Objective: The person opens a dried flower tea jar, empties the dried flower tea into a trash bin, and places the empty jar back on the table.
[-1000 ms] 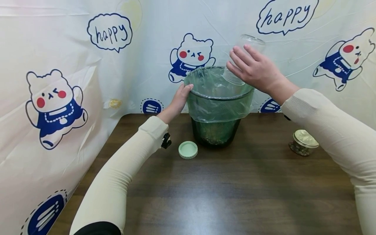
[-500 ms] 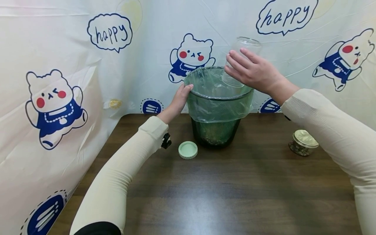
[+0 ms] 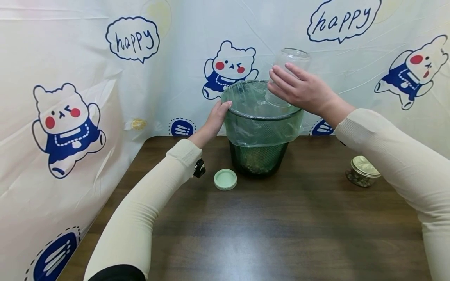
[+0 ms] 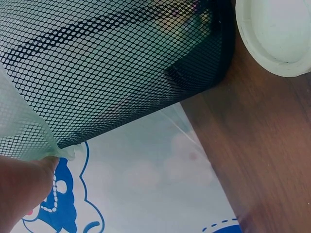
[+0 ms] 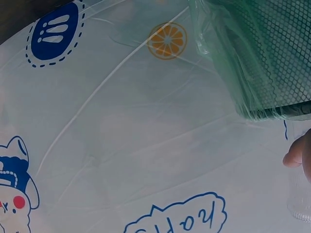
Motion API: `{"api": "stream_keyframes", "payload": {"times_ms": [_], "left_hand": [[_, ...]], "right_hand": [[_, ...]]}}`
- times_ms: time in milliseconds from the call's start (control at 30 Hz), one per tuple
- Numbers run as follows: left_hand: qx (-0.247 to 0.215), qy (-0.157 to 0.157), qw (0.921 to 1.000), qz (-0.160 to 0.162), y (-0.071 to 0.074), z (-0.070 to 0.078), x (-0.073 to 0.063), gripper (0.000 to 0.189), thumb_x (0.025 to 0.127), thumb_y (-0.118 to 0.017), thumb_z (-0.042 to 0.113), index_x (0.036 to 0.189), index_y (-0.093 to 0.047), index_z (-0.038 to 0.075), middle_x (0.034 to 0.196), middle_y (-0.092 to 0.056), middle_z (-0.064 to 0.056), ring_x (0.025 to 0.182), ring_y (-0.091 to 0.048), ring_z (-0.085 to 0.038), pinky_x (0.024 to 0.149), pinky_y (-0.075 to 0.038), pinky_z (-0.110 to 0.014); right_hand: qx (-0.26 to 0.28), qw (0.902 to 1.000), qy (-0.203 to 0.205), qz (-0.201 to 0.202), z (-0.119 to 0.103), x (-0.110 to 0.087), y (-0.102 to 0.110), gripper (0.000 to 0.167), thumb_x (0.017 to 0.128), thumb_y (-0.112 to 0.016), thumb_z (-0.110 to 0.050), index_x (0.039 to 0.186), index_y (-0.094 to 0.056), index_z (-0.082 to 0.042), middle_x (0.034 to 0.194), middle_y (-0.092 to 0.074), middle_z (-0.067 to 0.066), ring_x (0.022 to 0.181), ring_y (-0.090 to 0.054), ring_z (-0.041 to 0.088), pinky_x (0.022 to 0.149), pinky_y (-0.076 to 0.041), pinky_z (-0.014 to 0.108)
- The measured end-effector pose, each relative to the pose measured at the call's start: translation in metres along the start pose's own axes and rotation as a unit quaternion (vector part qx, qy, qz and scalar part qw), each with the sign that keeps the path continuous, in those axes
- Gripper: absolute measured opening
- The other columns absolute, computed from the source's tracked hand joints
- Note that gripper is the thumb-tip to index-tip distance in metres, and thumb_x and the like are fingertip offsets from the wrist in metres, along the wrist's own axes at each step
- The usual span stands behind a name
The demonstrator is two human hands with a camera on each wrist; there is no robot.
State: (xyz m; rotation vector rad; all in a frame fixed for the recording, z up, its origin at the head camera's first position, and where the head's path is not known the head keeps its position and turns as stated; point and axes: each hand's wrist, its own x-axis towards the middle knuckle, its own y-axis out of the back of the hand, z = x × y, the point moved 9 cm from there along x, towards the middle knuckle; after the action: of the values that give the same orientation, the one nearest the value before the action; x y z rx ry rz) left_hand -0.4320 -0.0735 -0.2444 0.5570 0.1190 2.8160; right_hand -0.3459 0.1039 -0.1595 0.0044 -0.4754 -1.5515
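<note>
Head view had the right hand (image 3: 304, 89) gripping the clear jar (image 3: 293, 59), fingers along its near side, w/ the jar tilted and its low end dipped into the top of the bin (image 3: 258, 162). Left hand (image 3: 215, 117) gripped the bin's rim on the opp. side, thru the green bag (image 3: 261, 134). Right wrist view only caught a sliver of hand + jar, so idk how far round that grip went.

Biggest risk imo: bare glass looked slick, so a loose hold could've let it slide into the bin and poss. crack. Also, the low end was near the rim, so a small wobble might've knocked it or snagged the bag, which looked thin. If the left hand tugged too hard, the bag could've slipped or the bin tipped, since the mesh prob. didn't weigh much.

Lid (image 3: 225, 179) lay on the desk (image 3: 281, 234) near the bin's base, so a bin shift could've shoved it. Tub (image 3: 363, 171) w/ the gold top sat off to the right, so a careless arm sweep might've clipped it.
</note>
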Motion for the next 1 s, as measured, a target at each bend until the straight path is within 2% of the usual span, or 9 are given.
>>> {"api": "stream_keyframes", "payload": {"times_ms": [133, 267, 433, 600, 767, 867, 1000], "left_hand": [[0.001, 0.000, 1.0000, 0.000, 0.001, 0.000, 0.000, 0.052, 0.099, -0.039, 0.032, 0.134, -0.039, -0.006, 0.121, -0.046, -0.025, 0.101, -0.048, -0.018, 0.095, -0.037, -0.033], [0.006, 0.003, 1.0000, -0.001, 0.001, -0.001, 0.000, 0.050, 0.100, -0.038, 0.030, 0.135, -0.039, -0.005, 0.123, -0.047, -0.024, 0.104, -0.047, -0.018, 0.097, -0.036, -0.034], [0.008, 0.007, 0.9999, 0.003, 0.001, -0.002, 0.001, 0.052, 0.099, -0.039, 0.033, 0.134, -0.039, -0.006, 0.124, -0.046, -0.025, 0.103, -0.047, -0.017, 0.097, -0.036, -0.034], [0.006, 0.005, 1.0000, 0.001, 0.001, -0.002, 0.000, 0.052, 0.099, -0.038, 0.032, 0.133, -0.039, -0.007, 0.123, -0.046, -0.026, 0.101, -0.048, -0.017, 0.095, -0.036, -0.033], [0.008, 0.010, 0.9999, 0.000, 0.001, 0.000, 0.000, 0.047, 0.101, -0.037, 0.028, 0.133, -0.038, -0.005, 0.125, -0.045, -0.026, 0.103, -0.047, -0.018, 0.097, -0.036, -0.034], [0.009, 0.010, 0.9999, -0.001, 0.001, -0.001, 0.000, 0.047, 0.101, -0.036, 0.029, 0.133, -0.038, -0.006, 0.125, -0.045, -0.025, 0.103, -0.047, -0.017, 0.097, -0.036, -0.035], [0.009, 0.008, 0.9999, -0.003, 0.001, -0.002, 0.001, 0.046, 0.102, -0.036, 0.028, 0.130, -0.039, -0.007, 0.122, -0.045, -0.026, 0.102, -0.047, -0.018, 0.096, -0.036, -0.035]], "right_hand": [[-0.004, 0.9999, 0.009, -0.003, -0.001, 0.000, -0.002, 0.047, 0.090, -0.050, 0.017, 0.135, -0.048, 0.004, 0.143, -0.042, 0.027, 0.135, -0.036, 0.037, 0.113, -0.021, 0.045], [-0.003, 1.0000, -0.001, -0.007, 0.000, -0.001, -0.002, 0.049, 0.089, -0.050, 0.018, 0.136, -0.048, 0.004, 0.143, -0.042, 0.027, 0.134, -0.036, 0.038, 0.113, -0.021, 0.045], [-0.009, 0.9991, -0.041, -0.009, 0.008, -0.002, 0.001, 0.044, 0.093, -0.044, 0.016, 0.135, -0.050, 0.002, 0.141, -0.045, 0.025, 0.134, -0.037, 0.037, 0.113, -0.021, 0.045], [0.006, 0.9951, -0.099, 0.004, 0.019, -0.004, 0.005, 0.038, 0.098, -0.038, 0.009, 0.133, -0.051, 0.001, 0.139, -0.047, 0.025, 0.133, -0.038, 0.037, 0.113, -0.021, 0.046], [0.039, 0.9816, -0.187, 0.012, 0.035, -0.010, 0.008, 0.039, 0.097, -0.040, 0.009, 0.134, -0.049, -0.001, 0.140, -0.046, 0.025, 0.133, -0.038, 0.038, 0.113, -0.021, 0.048], [0.056, 0.9703, -0.235, 0.012, 0.043, -0.015, 0.011, 0.041, 0.095, -0.042, 0.009, 0.133, -0.047, -0.002, 0.140, -0.046, 0.025, 0.133, -0.037, 0.038, 0.113, -0.021, 0.048], [0.102, 0.9512, -0.291, 0.002, 0.053, -0.024, 0.011, 0.043, 0.093, -0.036, 0.010, 0.134, -0.044, 0.000, 0.139, -0.043, 0.028, 0.132, -0.035, 0.042, 0.113, -0.018, 0.051]]}}
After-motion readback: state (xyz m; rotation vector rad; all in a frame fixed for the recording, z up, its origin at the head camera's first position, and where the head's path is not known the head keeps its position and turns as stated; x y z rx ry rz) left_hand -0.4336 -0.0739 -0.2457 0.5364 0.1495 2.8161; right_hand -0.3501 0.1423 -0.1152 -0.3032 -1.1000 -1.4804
